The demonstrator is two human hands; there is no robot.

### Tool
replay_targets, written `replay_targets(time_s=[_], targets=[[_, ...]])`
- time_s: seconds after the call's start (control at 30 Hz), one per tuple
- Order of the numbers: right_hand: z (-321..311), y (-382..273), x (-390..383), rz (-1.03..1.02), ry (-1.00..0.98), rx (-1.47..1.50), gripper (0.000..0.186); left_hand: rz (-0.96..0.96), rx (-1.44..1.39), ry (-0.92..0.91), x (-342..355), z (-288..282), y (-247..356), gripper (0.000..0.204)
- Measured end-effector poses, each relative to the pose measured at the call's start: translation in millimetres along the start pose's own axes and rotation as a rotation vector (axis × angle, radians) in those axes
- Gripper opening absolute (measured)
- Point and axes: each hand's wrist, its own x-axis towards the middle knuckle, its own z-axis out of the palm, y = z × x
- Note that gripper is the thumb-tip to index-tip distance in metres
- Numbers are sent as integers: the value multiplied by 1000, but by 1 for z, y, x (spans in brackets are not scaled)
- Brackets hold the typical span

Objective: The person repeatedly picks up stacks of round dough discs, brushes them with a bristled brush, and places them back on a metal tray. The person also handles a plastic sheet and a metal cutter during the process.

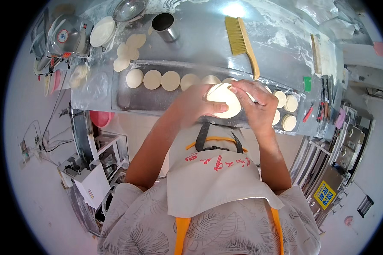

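Note:
My left hand [195,102] is closed around a stack of round, pale dough wrappers [224,98], its thumb lying across the face of the top one. At the stack's upper right edge, my right hand [258,102] pinches the rim of a wrapper with its fingertips. Both hands are over the near edge of the worktable. Behind them runs a row of dough rounds [170,80] on a dark, floured tray [125,98]. Small piles of dough rounds [289,122] sit beyond my right hand. My hands hide part of the row.
Farther back stand a metal cup [167,32] and a wooden-handled bench brush [244,42]. Loose thin rounds [125,52] lie at the left, near a white round lid [103,32]. A red-handled cutter [307,114] and other slim tools rest by the right edge.

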Motion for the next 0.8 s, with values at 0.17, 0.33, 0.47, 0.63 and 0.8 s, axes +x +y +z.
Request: replay_targets(time_s=[0.17, 0.33, 0.47, 0.63, 0.8], targets=[[4, 5, 1, -322, 26, -199, 22, 49, -63, 39, -3, -3, -16, 43], [5, -15, 2, -92, -55, -109, 25, 71, 84, 70, -4, -2, -14, 41], [1, -6, 2, -157, -126, -141, 26, 86, 153, 52, -3, -4, -18, 41], [-1, 0, -6, -193, -99, -129, 26, 127, 142, 43, -3, -3, -20, 40], [-2, -1, -1, -461, -3, -220, 22, 104, 44, 48, -6, -2, -23, 44]])
